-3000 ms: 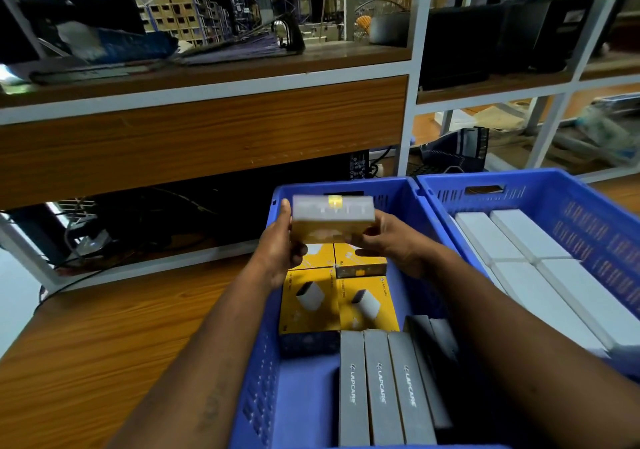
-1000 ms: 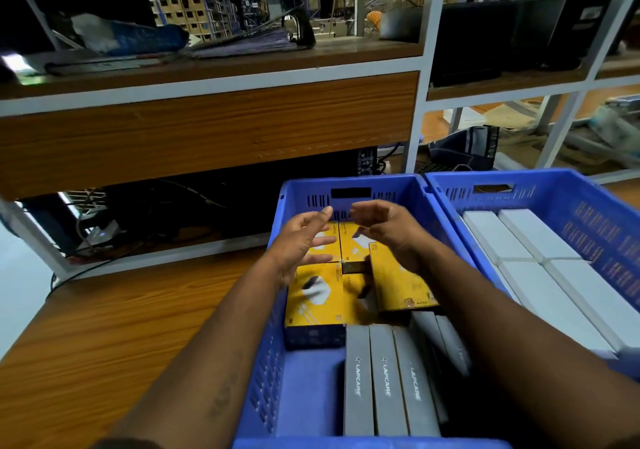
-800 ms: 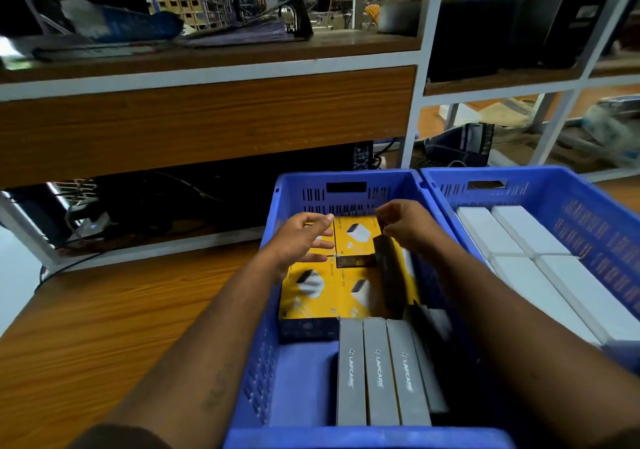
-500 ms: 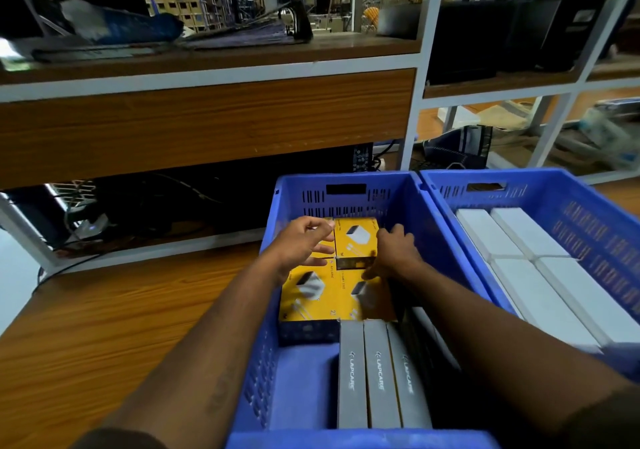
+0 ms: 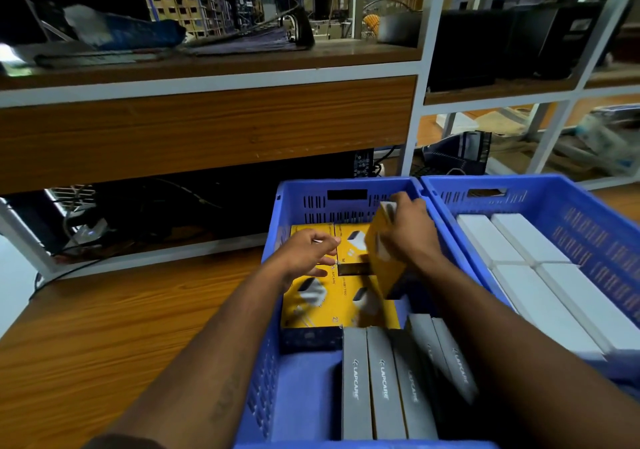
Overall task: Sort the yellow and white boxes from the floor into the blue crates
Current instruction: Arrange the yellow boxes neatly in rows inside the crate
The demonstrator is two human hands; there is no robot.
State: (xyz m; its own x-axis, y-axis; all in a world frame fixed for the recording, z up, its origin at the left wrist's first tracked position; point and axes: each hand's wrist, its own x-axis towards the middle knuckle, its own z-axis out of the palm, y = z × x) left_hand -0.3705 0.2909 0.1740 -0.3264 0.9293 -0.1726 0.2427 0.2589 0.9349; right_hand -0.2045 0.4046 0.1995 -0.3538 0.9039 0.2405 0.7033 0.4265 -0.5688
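Observation:
Two blue crates stand side by side on a wooden surface. The left crate holds several yellow boxes lying flat at its far end and grey boxes standing on edge at its near end. My right hand grips one yellow box, tilted up on edge above the flat ones near the crate's right wall. My left hand hovers over the flat yellow boxes with fingers spread, holding nothing. The right crate holds several white boxes lying flat.
A metal and wood shelving unit rises right behind the crates, with dark equipment and cables underneath. The wooden surface stretches to the left of the crates. A dark bag sits behind the right crate.
The yellow box that my right hand pressed down half a second ago is now lifted and tilted up on edge in that hand. My left hand stays over the flat yellow boxes.

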